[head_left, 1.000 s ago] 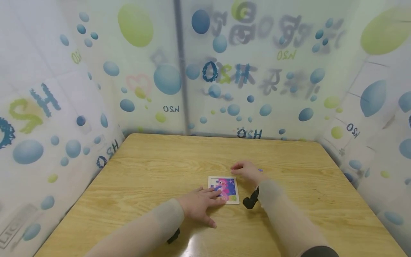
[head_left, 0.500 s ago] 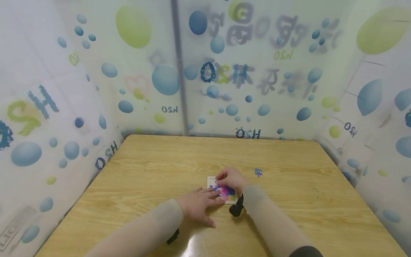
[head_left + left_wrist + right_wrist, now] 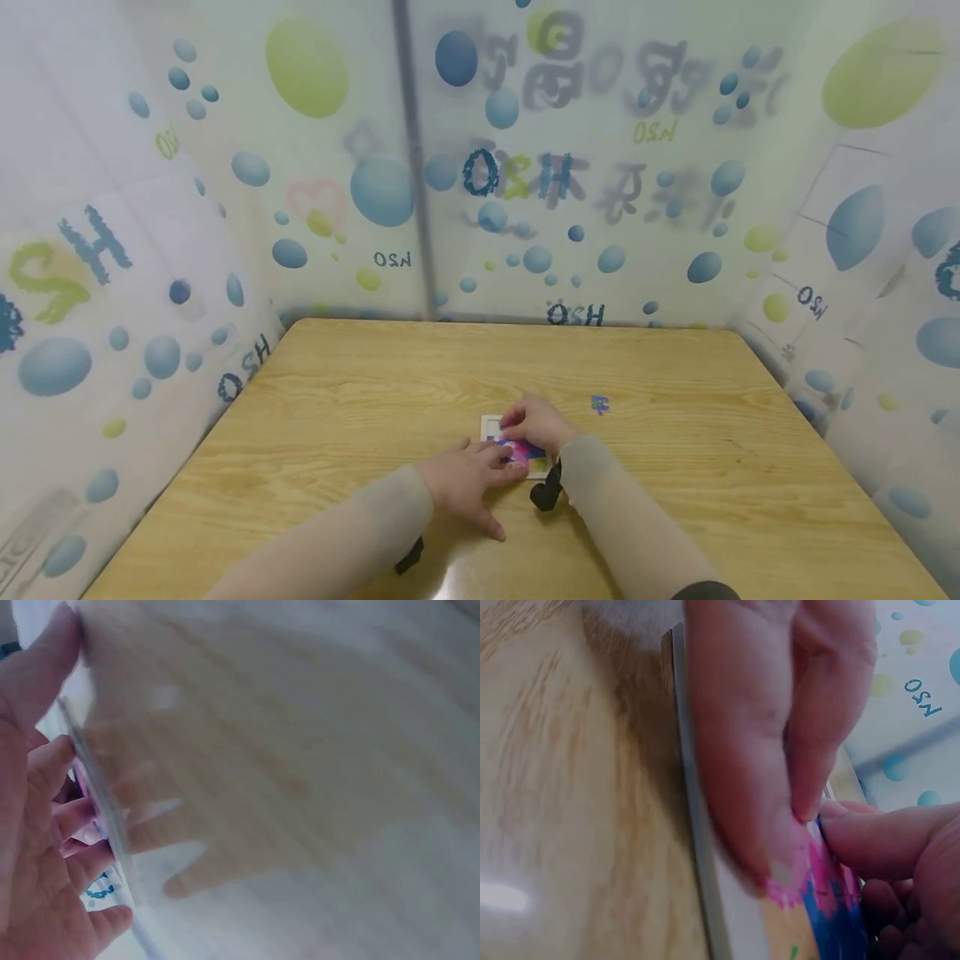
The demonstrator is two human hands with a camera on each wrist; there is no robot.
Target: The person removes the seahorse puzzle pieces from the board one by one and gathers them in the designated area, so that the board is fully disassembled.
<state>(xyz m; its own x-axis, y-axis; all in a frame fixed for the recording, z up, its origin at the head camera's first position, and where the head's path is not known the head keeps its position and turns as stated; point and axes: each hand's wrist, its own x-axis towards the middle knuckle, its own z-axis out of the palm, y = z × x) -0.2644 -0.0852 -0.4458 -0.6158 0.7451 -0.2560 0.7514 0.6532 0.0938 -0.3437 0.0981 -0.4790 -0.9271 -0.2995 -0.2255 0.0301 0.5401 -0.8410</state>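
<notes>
With spread fingers my left hand (image 3: 467, 482) is resting on the puzzle board (image 3: 491, 425), I think to steady it, while my right hand (image 3: 536, 423) is holding curled fingers at its far part, whether pinching I cannot tell, and a loose piece (image 3: 600, 405) is lying rightward of this grip.

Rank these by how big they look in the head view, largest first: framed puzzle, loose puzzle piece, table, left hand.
1. table
2. left hand, nearer the camera than the puzzle
3. framed puzzle, partly covered, so ranked by its visible part
4. loose puzzle piece
</notes>
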